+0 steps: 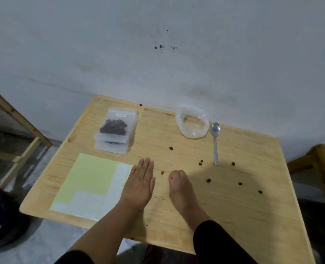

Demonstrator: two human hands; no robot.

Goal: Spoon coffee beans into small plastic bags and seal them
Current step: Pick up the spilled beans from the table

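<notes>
Tabletop: pale wood, set against a grey wall.
Label sheet: yellow-green, white stickers along its right and near edges, at the near left.
Filled bags: a stack of clear bags with dark beans, far left, beyond the sheet.
Open bag: clear plastic, rolled down, far right.
Left hand: fingers straight and together, palm down, its edge over the sheet's right margin.
Right hand: fingers curled under; whether they pinch anything cannot be told.
Spoon: lies just right of the open bag, bowl away.
Loose beans: scattered singly right of the hands.
</notes>
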